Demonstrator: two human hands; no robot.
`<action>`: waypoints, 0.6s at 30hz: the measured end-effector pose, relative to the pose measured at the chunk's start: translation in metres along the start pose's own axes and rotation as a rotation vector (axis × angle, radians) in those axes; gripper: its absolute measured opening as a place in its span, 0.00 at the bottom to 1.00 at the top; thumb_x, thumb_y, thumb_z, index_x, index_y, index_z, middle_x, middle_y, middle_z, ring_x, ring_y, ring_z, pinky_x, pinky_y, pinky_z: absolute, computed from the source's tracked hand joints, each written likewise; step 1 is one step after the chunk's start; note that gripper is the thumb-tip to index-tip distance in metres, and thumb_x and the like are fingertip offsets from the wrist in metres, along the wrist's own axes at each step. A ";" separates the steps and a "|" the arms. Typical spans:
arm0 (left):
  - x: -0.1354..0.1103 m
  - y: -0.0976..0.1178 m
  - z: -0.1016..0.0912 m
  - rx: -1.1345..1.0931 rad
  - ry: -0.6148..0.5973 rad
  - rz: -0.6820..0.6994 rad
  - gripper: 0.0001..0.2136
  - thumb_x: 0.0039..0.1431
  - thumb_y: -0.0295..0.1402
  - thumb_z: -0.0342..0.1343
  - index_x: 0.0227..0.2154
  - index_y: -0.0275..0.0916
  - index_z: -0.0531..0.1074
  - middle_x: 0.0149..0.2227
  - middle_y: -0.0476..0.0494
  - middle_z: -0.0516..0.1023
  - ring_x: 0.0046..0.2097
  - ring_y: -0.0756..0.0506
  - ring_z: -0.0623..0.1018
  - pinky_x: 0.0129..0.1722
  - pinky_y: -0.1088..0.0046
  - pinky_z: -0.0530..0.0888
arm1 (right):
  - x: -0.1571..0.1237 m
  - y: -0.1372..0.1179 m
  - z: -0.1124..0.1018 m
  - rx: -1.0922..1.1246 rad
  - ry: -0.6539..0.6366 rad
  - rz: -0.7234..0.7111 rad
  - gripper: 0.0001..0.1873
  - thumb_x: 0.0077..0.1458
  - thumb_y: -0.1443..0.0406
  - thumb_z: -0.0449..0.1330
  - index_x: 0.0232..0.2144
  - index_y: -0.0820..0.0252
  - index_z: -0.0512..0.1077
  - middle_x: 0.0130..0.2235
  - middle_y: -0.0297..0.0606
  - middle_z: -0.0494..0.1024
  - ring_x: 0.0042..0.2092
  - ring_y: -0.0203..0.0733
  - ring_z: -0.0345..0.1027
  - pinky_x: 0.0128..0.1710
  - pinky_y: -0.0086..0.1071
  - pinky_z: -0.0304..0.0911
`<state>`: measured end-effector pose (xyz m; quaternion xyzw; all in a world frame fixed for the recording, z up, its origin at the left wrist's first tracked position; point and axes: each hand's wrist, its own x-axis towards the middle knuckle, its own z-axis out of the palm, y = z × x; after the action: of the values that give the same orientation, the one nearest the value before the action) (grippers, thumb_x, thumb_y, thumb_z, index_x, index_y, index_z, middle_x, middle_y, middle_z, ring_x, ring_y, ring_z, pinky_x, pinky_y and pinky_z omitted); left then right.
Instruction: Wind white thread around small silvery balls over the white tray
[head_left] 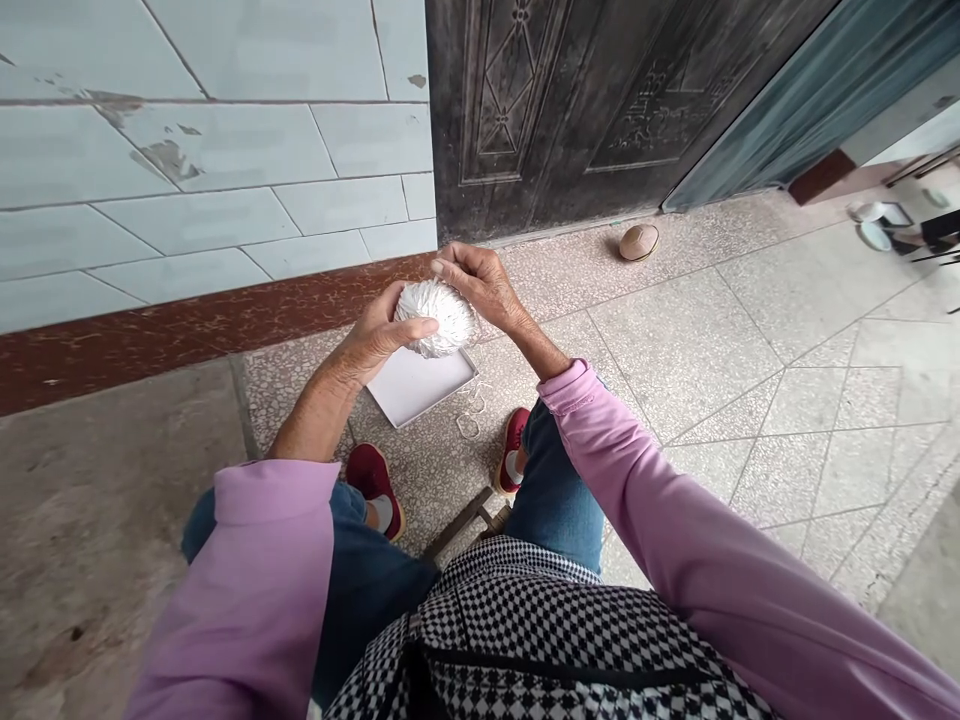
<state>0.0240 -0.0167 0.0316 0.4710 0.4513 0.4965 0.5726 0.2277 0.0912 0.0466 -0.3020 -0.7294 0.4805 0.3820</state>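
We find white thread ball (436, 318) between both hands, above white card tray (420, 390). Left hand (379, 335) cupped on near side, thumb across ball: snug hold. Right hand (476, 285) bunched at far edge; pinch on strand cannot be told. Ball judged light, soft, compressible; best taken by body, not loose strands. Thread loops (469, 427) lie on terrazzo floor (675, 340) below grip.

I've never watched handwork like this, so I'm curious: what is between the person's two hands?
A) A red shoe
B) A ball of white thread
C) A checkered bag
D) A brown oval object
B. The left hand and right hand are cupped around a ball of white thread.
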 end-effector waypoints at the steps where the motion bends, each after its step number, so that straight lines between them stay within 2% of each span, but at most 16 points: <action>1: 0.001 0.000 0.000 -0.002 -0.004 0.011 0.36 0.49 0.49 0.86 0.59 0.43 0.82 0.54 0.35 0.90 0.56 0.29 0.90 0.53 0.53 0.88 | 0.002 0.003 -0.001 0.008 0.014 0.009 0.35 0.85 0.44 0.76 0.32 0.52 0.66 0.34 0.30 0.63 0.38 0.43 0.59 0.42 0.36 0.62; 5: 0.004 0.006 0.003 -0.006 -0.067 0.054 0.39 0.51 0.52 0.85 0.63 0.44 0.81 0.59 0.31 0.90 0.65 0.21 0.89 0.61 0.42 0.91 | 0.011 0.014 -0.001 0.034 0.040 0.095 0.36 0.85 0.45 0.77 0.32 0.52 0.65 0.34 0.30 0.64 0.38 0.42 0.59 0.40 0.35 0.62; 8: 0.005 0.015 0.006 -0.063 -0.016 0.063 0.43 0.46 0.55 0.89 0.62 0.43 0.82 0.57 0.32 0.90 0.66 0.19 0.88 0.63 0.39 0.91 | 0.012 0.019 0.006 0.062 0.007 0.141 0.33 0.90 0.50 0.72 0.32 0.52 0.66 0.35 0.31 0.69 0.40 0.41 0.62 0.44 0.35 0.65; 11: 0.012 0.021 0.001 -0.123 0.138 0.099 0.46 0.39 0.57 0.91 0.59 0.44 0.80 0.52 0.37 0.89 0.61 0.24 0.87 0.61 0.39 0.92 | 0.006 0.021 0.018 0.003 -0.059 0.131 0.30 0.91 0.56 0.69 0.32 0.53 0.67 0.36 0.32 0.73 0.43 0.41 0.65 0.51 0.35 0.68; 14: 0.022 0.020 -0.010 -0.074 0.333 0.156 0.45 0.38 0.57 0.90 0.56 0.45 0.77 0.49 0.43 0.86 0.56 0.32 0.84 0.62 0.41 0.91 | -0.008 0.020 0.030 -0.110 -0.175 0.096 0.27 0.91 0.59 0.68 0.33 0.53 0.69 0.36 0.32 0.74 0.44 0.44 0.69 0.53 0.36 0.66; 18: 0.029 0.010 -0.023 0.073 0.502 0.213 0.51 0.33 0.59 0.91 0.55 0.45 0.70 0.55 0.44 0.84 0.57 0.38 0.81 0.69 0.45 0.85 | -0.026 0.010 0.044 -0.137 -0.336 0.048 0.24 0.91 0.57 0.66 0.37 0.54 0.71 0.38 0.33 0.76 0.44 0.45 0.72 0.53 0.38 0.66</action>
<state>0.0024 0.0150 0.0370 0.3986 0.5446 0.6385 0.3700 0.2048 0.0530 0.0198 -0.2601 -0.8067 0.4822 0.2216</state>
